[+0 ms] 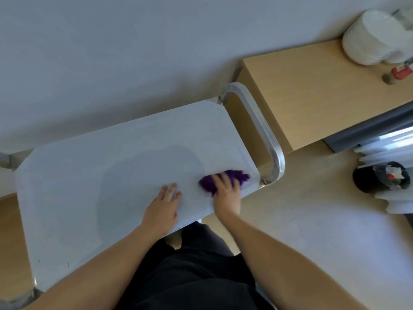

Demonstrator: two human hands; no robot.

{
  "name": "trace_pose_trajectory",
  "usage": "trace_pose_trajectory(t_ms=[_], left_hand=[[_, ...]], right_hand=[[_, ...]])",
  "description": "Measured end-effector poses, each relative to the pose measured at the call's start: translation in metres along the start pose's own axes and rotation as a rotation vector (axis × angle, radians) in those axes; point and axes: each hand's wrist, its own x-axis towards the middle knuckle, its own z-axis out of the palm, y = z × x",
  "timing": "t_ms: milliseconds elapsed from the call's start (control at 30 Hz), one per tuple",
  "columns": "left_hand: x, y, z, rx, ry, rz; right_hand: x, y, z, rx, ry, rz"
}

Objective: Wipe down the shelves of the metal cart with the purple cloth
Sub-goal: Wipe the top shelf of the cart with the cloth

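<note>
Metal cart (73, 198): top shelf, pale grey sheet metal, fills the left and centre of the head view, set against a plain wall. A duller oval patch shows on the shelf surface near its middle. Tubular corner post visible at the far left edge.

Left hand (162, 210): palm down, flat on the top shelf near its front edge, grip spread, fingers extended and holding nothing. Bare forearm runs down to the lower left.

Purple cloth (234, 175): bunched, lying on the top shelf at its right front corner, just beside the handle end. Its near part is covered by the right hand; the far part shows beyond the fingertips.

Right hand (226, 190): on top of the purple cloth, fingers curled down over it, pressing it against the shelf. Motion blur around the fingers.

Cart handle (261, 128): bent metal tube along the right end of the shelf.

Person's dark clothing (196, 276): lower centre, below the shelf's front edge.

Wooden bench (308, 90): light wood, right of the cart, close to the handle. On its far right: stack of white plates (371, 39) and a small bottle with a red label (397, 73), lying on its side.

Black bin (377, 177): on the pale floor at the right edge, crumpled waste inside.
</note>
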Motion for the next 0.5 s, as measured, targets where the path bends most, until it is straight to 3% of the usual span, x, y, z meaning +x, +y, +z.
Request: trace_pose_trajectory(t_ms=[100, 167, 233, 333, 367, 433, 500], left_hand=[[-0.008, -0.01, -0.001, -0.003, 0.002, 0.029], [-0.016, -0.018, -0.001, 0.009, -0.006, 0.037], [-0.026, -0.026, 0.0, 0.036, -0.016, 0.034], [-0.041, -0.04, 0.004, 0.055, -0.006, 0.036], [-0.047, -0.044, 0.004, 0.049, -0.007, 0.037], [-0.056, -0.053, 0.005, 0.032, -0.005, 0.025], [-0.064, -0.062, 0.005, -0.001, 0.015, -0.001]], right_hand=[[-0.022, -0.015, 0.014, -0.011, -0.103, -0.337], [-0.01, 0.007, 0.0, -0.024, -0.105, -0.399], [-0.002, 0.033, -0.012, 0.003, -0.046, -0.244], [-0.007, 0.039, -0.013, 0.145, 0.099, 0.225], [-0.012, 0.022, -0.007, 0.11, 0.125, 0.302], [-0.026, -0.026, 0.011, 0.032, 0.153, 0.246], [-0.044, -0.078, 0.036, 0.043, 0.109, -0.012]])
